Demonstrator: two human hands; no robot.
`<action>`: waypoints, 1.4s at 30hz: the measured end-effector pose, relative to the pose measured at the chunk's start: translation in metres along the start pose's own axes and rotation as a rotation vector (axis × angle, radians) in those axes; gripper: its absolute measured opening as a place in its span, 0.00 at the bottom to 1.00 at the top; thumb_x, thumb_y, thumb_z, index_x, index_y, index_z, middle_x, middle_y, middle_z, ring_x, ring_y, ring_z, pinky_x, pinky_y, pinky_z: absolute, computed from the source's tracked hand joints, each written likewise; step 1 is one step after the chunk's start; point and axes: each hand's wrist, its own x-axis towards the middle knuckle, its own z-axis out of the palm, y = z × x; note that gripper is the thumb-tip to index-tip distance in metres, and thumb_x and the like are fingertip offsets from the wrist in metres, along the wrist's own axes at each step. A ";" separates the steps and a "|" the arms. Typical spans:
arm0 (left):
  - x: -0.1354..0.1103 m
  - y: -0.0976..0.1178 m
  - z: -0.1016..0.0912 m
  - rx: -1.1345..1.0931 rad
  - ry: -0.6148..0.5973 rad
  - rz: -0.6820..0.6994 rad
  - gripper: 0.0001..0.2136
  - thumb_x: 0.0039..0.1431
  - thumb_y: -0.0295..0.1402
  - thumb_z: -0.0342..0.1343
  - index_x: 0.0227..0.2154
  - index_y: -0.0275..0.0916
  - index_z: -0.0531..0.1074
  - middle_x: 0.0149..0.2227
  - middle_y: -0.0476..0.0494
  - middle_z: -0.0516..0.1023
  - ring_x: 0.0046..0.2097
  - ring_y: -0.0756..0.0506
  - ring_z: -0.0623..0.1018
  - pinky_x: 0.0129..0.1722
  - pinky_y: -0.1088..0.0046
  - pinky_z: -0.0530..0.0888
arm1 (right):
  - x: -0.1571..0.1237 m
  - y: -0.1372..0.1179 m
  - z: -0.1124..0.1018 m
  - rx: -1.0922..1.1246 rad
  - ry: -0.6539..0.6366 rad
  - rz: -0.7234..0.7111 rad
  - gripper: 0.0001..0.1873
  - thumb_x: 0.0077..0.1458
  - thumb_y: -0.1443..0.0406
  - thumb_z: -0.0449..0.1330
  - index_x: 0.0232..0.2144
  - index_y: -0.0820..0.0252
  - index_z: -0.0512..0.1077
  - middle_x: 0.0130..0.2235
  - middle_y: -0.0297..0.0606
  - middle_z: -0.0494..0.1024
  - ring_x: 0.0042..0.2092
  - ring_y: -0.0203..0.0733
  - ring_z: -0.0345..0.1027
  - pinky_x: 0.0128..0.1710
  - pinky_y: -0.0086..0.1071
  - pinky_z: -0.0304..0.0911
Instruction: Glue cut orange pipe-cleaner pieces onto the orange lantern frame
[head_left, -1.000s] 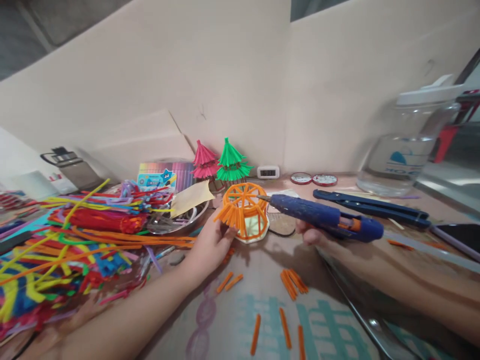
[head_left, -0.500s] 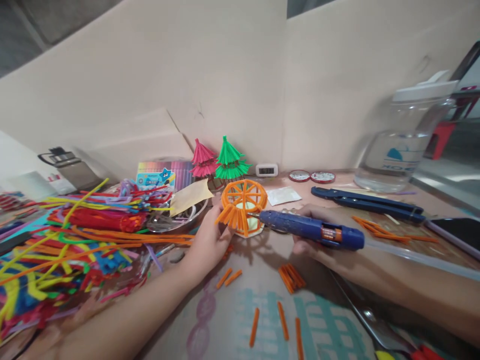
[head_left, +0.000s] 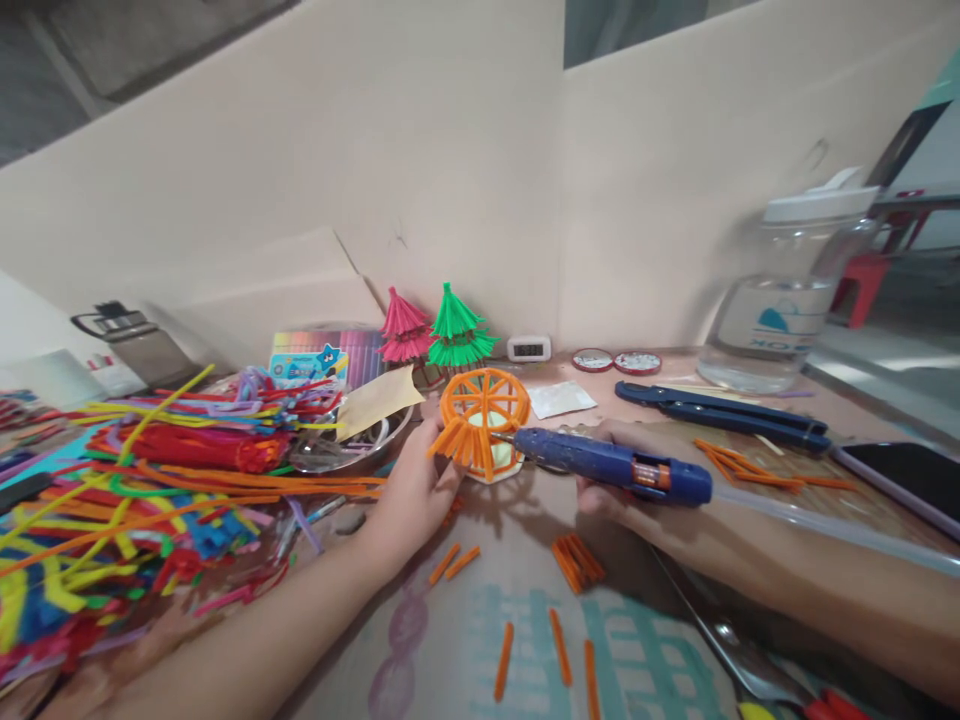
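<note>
An orange pipe-cleaner dome (head_left: 483,420) stands tilted on the table's middle. My left hand (head_left: 411,491) grips its left rim, fingers curled round the short orange fringe. My right hand (head_left: 626,492) is closed round a blue glue gun (head_left: 611,464). The gun's nozzle touches the dome's right side, low down. Short orange pipe-cleaner pieces (head_left: 576,557) lie in a small bundle just in front of my right hand, and more lie scattered nearer me.
A big heap of coloured pipe cleaners (head_left: 142,480) fills the left. Behind the dome stand a pink and a green paper tree (head_left: 457,328), a marker box (head_left: 324,356) and a small clock (head_left: 528,348). Blue pliers (head_left: 724,412), a clear jar (head_left: 787,300) and a phone (head_left: 900,470) lie right.
My right hand lowered the glue gun from above the dome until its nozzle met the dome's lower right side. My left hand stayed on the dome.
</note>
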 end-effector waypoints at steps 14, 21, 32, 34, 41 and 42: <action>-0.003 -0.006 0.001 0.012 -0.009 0.004 0.23 0.52 0.22 0.48 0.54 0.38 0.63 0.54 0.38 0.69 0.58 0.40 0.67 0.60 0.57 0.64 | 0.001 0.001 0.001 0.062 0.064 -0.015 0.13 0.52 0.53 0.63 0.28 0.55 0.68 0.24 0.31 0.73 0.25 0.36 0.63 0.25 0.30 0.57; 0.000 -0.004 0.002 -0.001 -0.001 0.059 0.21 0.55 0.24 0.49 0.53 0.38 0.65 0.55 0.38 0.69 0.58 0.40 0.69 0.60 0.57 0.65 | -0.009 -0.006 -0.004 0.030 0.064 -0.018 0.12 0.51 0.56 0.64 0.29 0.55 0.67 0.25 0.29 0.72 0.26 0.36 0.64 0.26 0.28 0.58; 0.001 0.002 0.002 0.015 0.018 0.124 0.14 0.61 0.30 0.49 0.49 0.38 0.67 0.52 0.39 0.71 0.55 0.41 0.70 0.57 0.59 0.66 | -0.026 -0.003 0.006 0.052 0.111 -0.048 0.13 0.53 0.54 0.63 0.32 0.57 0.68 0.28 0.33 0.73 0.30 0.39 0.66 0.28 0.30 0.61; 0.000 0.003 0.002 0.013 0.016 0.110 0.15 0.60 0.29 0.49 0.49 0.38 0.67 0.51 0.39 0.71 0.54 0.40 0.70 0.57 0.58 0.67 | -0.027 -0.004 0.005 0.068 0.059 -0.001 0.13 0.53 0.55 0.63 0.33 0.57 0.68 0.28 0.34 0.73 0.30 0.40 0.66 0.27 0.30 0.60; -0.001 0.003 0.001 0.025 0.015 0.107 0.19 0.55 0.25 0.49 0.51 0.38 0.67 0.53 0.38 0.70 0.57 0.40 0.69 0.59 0.56 0.65 | -0.025 -0.005 0.002 0.094 0.023 0.074 0.14 0.53 0.53 0.62 0.33 0.55 0.67 0.27 0.32 0.73 0.28 0.39 0.65 0.27 0.32 0.60; -0.002 0.002 0.001 0.026 0.016 0.109 0.19 0.55 0.25 0.49 0.52 0.38 0.66 0.53 0.38 0.70 0.57 0.40 0.69 0.60 0.56 0.65 | -0.024 -0.004 0.003 0.102 0.022 0.076 0.15 0.53 0.52 0.62 0.33 0.55 0.67 0.26 0.32 0.73 0.28 0.39 0.65 0.27 0.32 0.60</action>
